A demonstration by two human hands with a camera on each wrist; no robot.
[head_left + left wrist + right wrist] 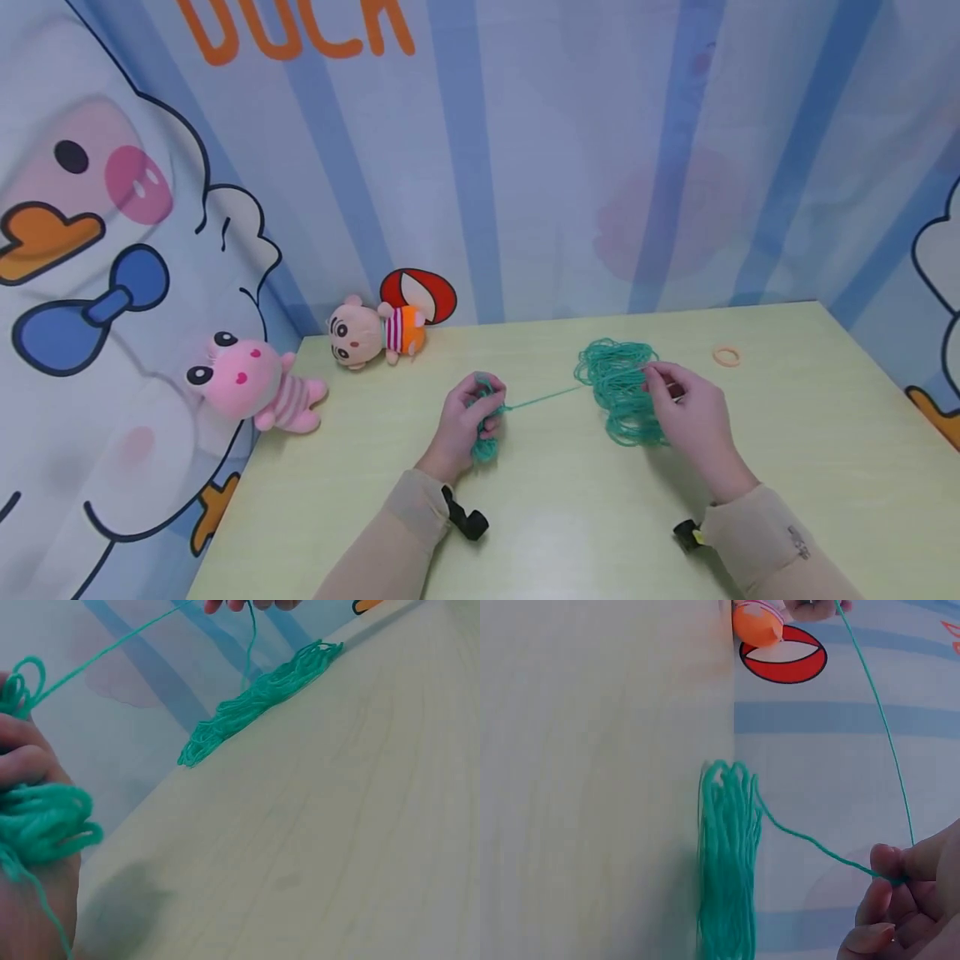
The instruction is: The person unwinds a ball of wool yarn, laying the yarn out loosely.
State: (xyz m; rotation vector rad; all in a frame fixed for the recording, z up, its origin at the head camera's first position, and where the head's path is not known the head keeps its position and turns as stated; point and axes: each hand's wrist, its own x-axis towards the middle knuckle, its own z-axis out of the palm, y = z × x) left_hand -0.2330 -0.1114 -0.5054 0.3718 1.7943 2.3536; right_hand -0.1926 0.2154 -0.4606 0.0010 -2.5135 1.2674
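Right grip [693,412] pinches green strand [543,398], yarn pile [618,383] close below-left; left grip [457,423], farther from pile, clasps small bundle [485,451].

Ahead of you: pale-blue wall covering [555,150] with darker blue stripes [471,167], orange lettering [283,52] toward the top left. On your left, a big printed duck [183,308] with blue bow tie [108,307]. Before you, pale yellow tabletop [570,492], faint sheen [555,542] toward you.
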